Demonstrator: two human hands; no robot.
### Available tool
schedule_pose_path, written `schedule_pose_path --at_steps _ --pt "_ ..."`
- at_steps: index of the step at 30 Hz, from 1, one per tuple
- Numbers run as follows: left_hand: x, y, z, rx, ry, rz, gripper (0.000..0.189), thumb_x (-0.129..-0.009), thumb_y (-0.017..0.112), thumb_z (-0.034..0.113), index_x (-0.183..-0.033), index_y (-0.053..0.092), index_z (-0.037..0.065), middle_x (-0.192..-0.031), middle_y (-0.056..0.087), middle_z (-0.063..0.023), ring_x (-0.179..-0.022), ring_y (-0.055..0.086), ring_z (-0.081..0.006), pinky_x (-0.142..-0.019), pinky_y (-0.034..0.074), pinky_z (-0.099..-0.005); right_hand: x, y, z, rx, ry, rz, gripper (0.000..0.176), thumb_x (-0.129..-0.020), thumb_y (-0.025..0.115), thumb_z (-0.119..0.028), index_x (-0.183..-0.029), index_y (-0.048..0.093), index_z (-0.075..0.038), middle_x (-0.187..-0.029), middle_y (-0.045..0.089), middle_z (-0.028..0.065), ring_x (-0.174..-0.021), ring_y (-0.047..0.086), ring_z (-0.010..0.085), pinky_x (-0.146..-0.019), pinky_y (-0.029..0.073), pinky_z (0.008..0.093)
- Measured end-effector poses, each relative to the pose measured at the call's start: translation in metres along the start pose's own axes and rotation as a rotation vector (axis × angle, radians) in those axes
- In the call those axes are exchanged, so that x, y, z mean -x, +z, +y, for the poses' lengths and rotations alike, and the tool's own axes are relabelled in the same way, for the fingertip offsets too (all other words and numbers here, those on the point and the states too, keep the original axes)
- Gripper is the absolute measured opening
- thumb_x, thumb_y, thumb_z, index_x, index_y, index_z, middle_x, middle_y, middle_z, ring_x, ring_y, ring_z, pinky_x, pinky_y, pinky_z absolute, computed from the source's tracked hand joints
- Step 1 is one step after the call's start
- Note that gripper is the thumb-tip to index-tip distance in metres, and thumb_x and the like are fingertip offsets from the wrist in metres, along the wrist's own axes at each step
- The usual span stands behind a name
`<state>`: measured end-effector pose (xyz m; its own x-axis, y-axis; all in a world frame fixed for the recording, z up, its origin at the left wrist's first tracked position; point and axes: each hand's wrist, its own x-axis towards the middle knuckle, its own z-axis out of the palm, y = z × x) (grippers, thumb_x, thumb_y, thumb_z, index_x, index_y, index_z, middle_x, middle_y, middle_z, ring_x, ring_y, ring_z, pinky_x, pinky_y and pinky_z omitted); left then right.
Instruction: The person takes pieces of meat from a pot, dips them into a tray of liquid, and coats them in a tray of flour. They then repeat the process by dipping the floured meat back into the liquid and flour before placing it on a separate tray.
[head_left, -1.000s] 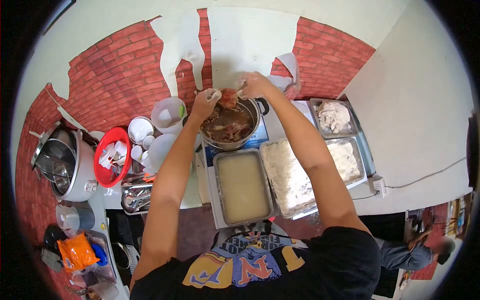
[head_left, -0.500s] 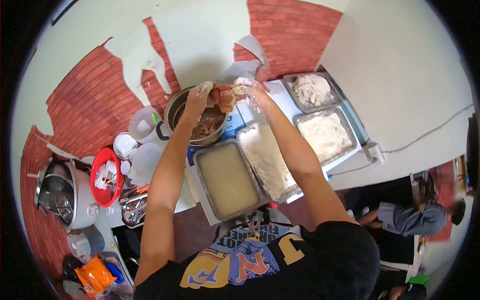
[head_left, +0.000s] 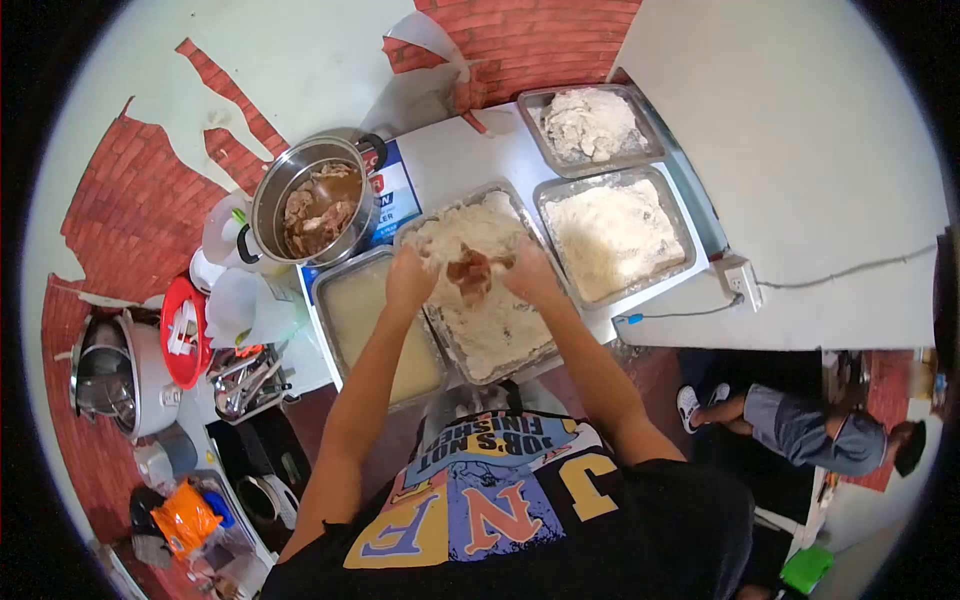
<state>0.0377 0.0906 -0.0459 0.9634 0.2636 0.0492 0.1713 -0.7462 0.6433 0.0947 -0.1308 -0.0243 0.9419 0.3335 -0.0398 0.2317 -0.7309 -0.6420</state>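
A piece of raw meat [head_left: 468, 279] lies on the white flour in the middle metal tray [head_left: 487, 378], partly dusted. My left hand [head_left: 411, 277] is in the flour at the meat's left side, and my right hand [head_left: 533, 274] is at its right. Flour and motion blur hide the fingertips of both. Left of this tray is another tray [head_left: 333, 345] of pale, cloudy liquid, partly behind my left forearm. Beyond it, a steel pot [head_left: 262, 205] with black handles contains more raw meat in brownish liquid.
To the right stand a tray of flour [head_left: 615, 235] and a tray of floury, coated pieces [head_left: 590, 123]. On the left are plastic containers [head_left: 245, 305], a red basket [head_left: 177, 372] and a utensil rack [head_left: 245, 385]. A person [head_left: 815, 430] is at the lower right.
My hands have come down from beside the pot to the flour tray. The meat they held between them now lies in the flour. The view has shifted, showing the pot fully.
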Motion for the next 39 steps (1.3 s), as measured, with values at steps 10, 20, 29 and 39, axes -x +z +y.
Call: schedule_pose_path --at_steps 10,20,29,39 --pt "0.075 0.063 0.038 -0.268 0.102 0.182 0.059 -0.077 0.069 0.026 -0.125 0.051 -0.003 -0.131 0.048 -0.0263 -0.126 0.042 -0.0418 -0.108 0.03 -0.0474 0.007 -0.003 0.042 0.031 -0.405 -0.098 0.056 -0.068 0.068 -0.012 -0.121 0.054 -0.001 -0.126 0.049 0.0247 -0.121 0.044 0.0425 -0.103 0.039 0.0458" --pt "-0.028 0.052 0.027 -0.233 -0.348 -0.239 0.039 -0.076 0.067 0.021 -0.104 0.06 -0.005 -0.115 0.056 -0.0315 -0.117 0.05 -0.043 -0.099 0.041 -0.0477 -0.106 0.03 0.046 0.338 -0.577 -0.489 0.03 -0.081 0.061 -0.026 -0.097 0.063 0.0 -0.098 0.064 0.0219 -0.094 0.061 0.0393 -0.083 0.049 0.0477" --pt "-0.036 0.074 -0.017 -0.317 -0.135 -0.171 0.026 -0.072 0.07 0.014 -0.092 0.063 -0.001 -0.1 0.062 -0.0253 -0.1 0.06 -0.0398 -0.088 0.049 -0.0438 -0.11 0.058 0.065 0.29 -0.662 -0.388 0.026 -0.078 0.062 -0.022 -0.086 0.065 0.003 -0.088 0.064 0.0235 -0.087 0.062 0.0388 -0.079 0.05 0.0469" --pt "-0.039 0.067 -0.022 0.071 -0.025 0.086 0.044 -0.067 0.075 0.014 -0.108 0.065 0.003 -0.113 0.062 -0.0214 -0.108 0.057 -0.0381 -0.096 0.044 -0.0419 -0.082 -0.006 0.009 -0.069 -0.471 -0.526 0.036 -0.07 0.065 -0.021 -0.096 0.065 0.005 -0.092 0.064 0.0279 -0.086 0.063 0.0404 -0.082 0.05 0.0457"
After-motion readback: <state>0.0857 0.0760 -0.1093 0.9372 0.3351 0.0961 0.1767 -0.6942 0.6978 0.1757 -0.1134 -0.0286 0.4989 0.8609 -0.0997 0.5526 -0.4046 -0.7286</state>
